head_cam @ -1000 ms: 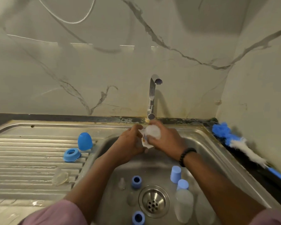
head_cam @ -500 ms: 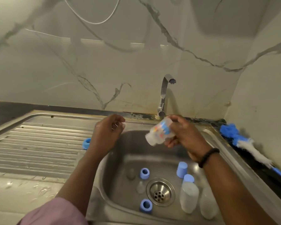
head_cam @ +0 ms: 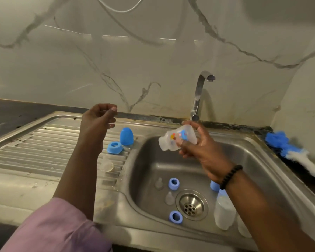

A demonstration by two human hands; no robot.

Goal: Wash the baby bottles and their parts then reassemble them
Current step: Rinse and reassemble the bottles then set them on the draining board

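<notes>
My right hand (head_cam: pixel 204 153) holds a small clear baby bottle (head_cam: pixel 175 140) with a coloured print, tilted mouth-down to the left over the sink (head_cam: pixel 258 160). My left hand (head_cam: pixel 98 120) hovers above the draining board (head_cam: pixel 35 151), fingers loosely curled, holding nothing I can see. On the board lie a blue cap (head_cam: pixel 126 136), a blue collar ring (head_cam: pixel 114 147) and a clear teat (head_cam: pixel 107 165). In the basin are two blue rings (head_cam: pixel 173 183) (head_cam: pixel 175 216), two clear teats (head_cam: pixel 158 182) (head_cam: pixel 169 198), a blue cap (head_cam: pixel 214 186) and a frosted bottle (head_cam: pixel 224 211).
The tap (head_cam: pixel 200 91) stands behind the basin, with no water running. A blue and white bottle brush (head_cam: pixel 295 153) lies on the dark counter at the right. The drain (head_cam: pixel 191 204) sits in the basin's middle. Marble wall runs behind and to the right.
My hands have parted: the left one let go of the bottle and rose over the draining board, while the right one tipped the bottle mouth-down over the sink.
</notes>
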